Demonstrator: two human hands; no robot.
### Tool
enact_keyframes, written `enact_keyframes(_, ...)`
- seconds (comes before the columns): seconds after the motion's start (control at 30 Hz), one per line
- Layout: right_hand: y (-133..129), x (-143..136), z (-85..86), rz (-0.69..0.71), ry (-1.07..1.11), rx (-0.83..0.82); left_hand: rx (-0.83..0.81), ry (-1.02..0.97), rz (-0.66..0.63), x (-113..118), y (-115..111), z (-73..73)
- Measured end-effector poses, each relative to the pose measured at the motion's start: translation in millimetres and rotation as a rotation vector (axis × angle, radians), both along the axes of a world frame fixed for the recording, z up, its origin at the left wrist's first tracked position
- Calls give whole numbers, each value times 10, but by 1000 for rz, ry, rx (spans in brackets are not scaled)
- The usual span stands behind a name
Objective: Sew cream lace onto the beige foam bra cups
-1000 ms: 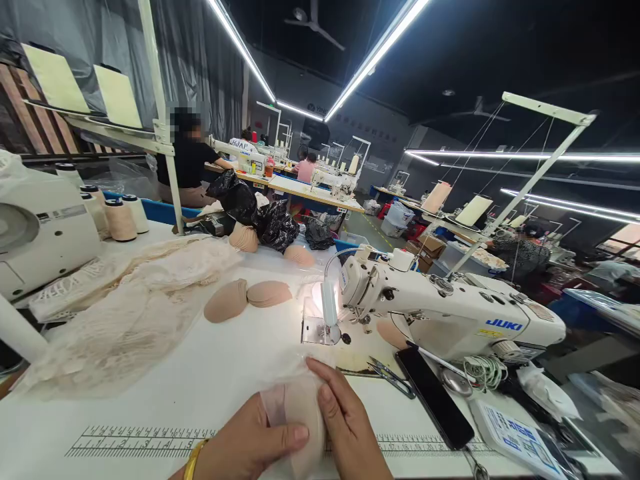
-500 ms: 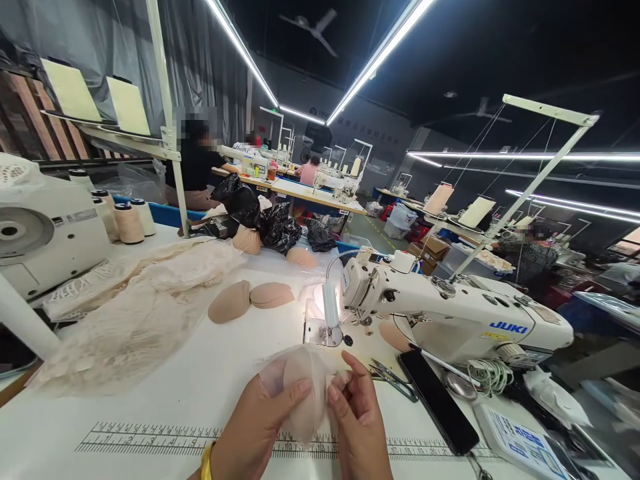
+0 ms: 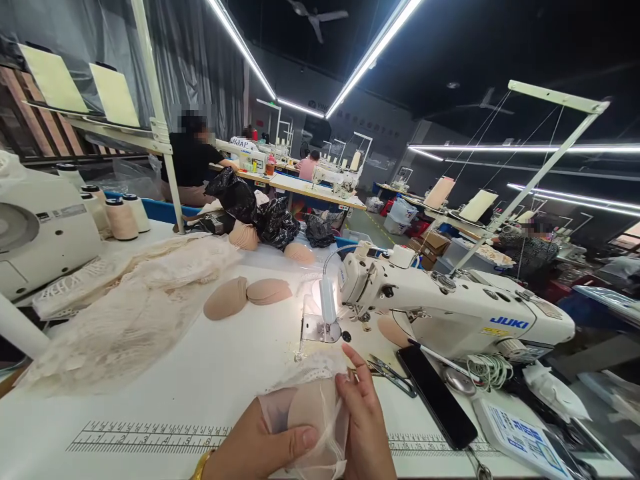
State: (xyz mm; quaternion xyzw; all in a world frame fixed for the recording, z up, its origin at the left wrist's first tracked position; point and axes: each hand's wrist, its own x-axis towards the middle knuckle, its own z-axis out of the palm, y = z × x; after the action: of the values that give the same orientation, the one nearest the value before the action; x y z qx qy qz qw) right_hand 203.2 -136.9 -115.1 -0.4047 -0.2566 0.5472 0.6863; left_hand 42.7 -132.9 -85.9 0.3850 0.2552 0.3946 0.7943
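Observation:
Sheer pale fabric with a beige cup piece [image 3: 313,408] is spread between my two hands near the table's front edge. My left hand [image 3: 260,440] grips its left side, thumb lying across the cup. On the right edge, my right hand [image 3: 364,420] pinches the fabric between thumb and fingers, the index finger raised. Just beyond, the lit needle plate [image 3: 315,328] of the JUKI sewing machine [image 3: 450,323] has nothing under my hands' grip on it. Beige cup pieces [image 3: 226,299] lie left of the machine head.
Lace fabric [image 3: 125,327] covers the table's left. Scissors [image 3: 393,375], a black phone [image 3: 437,398] and a white-blue box [image 3: 520,437] lie right. Thread cones [image 3: 121,219] and black bags [image 3: 277,223] stand behind. People sit at other machines, one in black [image 3: 190,163].
Both hands have moved slightly down toward me with the fabric, which is now spread wider, showing its dotted lace edge. The camera view has shifted a little.

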Motion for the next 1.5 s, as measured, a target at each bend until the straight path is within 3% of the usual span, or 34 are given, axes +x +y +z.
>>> enact_keyframes(0.1, -43, 44, -88, 108, 24, -89, -118, -79, 108, -13, 0, 74)
enact_keyframes(0.2, -110, 41, -131, 162, 43, -72, -103, -70, 130, -3, 41, 101)
enact_keyframes(0.33, -138, -49, -136, 89, 3, -21, -111, -64, 252, 53, 114, 94)
enact_keyframes(0.5, -115, -101, -142, 36, 3, -29, -273, -78, 572, 127, 205, 153)
enact_keyframes(0.6, -109, -87, -142, 41, -13, -30, -280, -90, 618, 150, 222, 177)
enact_keyframes(0.93, -91, -124, -164, -8, -22, -38, -258, -131, 573, 167, 221, 142)
enact_keyframes(1.2, -103, -134, -200, -16, -75, -3, -292, -115, 294, 173, 195, 148)
enact_keyframes(1.5, -101, -96, -292, 37, -98, 43, -330, -68, 315, 159, 237, 178)
